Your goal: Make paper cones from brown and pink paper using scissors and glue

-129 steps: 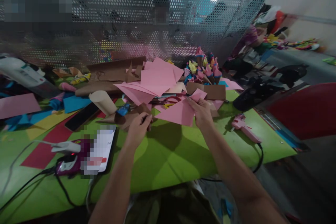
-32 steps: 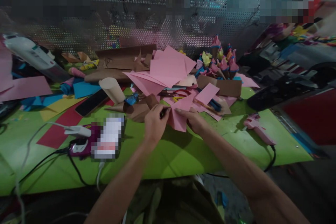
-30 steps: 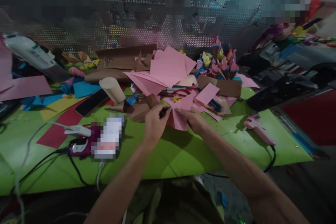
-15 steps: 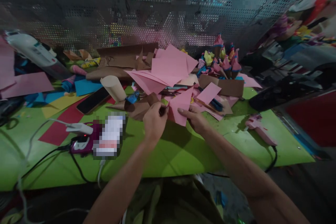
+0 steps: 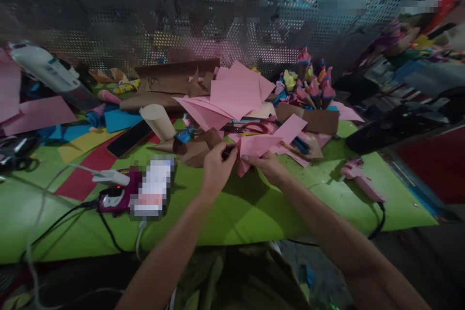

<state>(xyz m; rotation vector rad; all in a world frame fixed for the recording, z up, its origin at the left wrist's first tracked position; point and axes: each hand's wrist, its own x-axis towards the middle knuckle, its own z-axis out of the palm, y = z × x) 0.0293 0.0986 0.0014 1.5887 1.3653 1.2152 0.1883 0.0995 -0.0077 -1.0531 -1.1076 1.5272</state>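
Observation:
Between my hands is a sheet of pink paper (image 5: 257, 145), bent and partly curled, held above the front of the green table (image 5: 232, 223). My left hand (image 5: 219, 162) pinches its left edge, fingers curled. My right hand (image 5: 267, 163) is closed on the lower part, its thumb lying on the paper. Just behind my left hand lie crumpled brown paper (image 5: 198, 152) and a small blue wrapped piece (image 5: 184, 134). A pile of pink sheets (image 5: 236, 92) rises behind, with red-handled scissors (image 5: 257, 127) in front of it.
A pink glue gun (image 5: 361, 179) lies at the right. To the left are a purple power strip (image 5: 116, 198) with cords, a blurred phone (image 5: 152, 186) and a dark phone (image 5: 130, 138). Small paper cones (image 5: 316, 85) stand behind, before a perforated metal panel (image 5: 203, 24).
The pink paper has turned from upright to a flatter, curled position, uncovering the red scissor handle behind. My right hand has moved slightly left, closer to my left hand.

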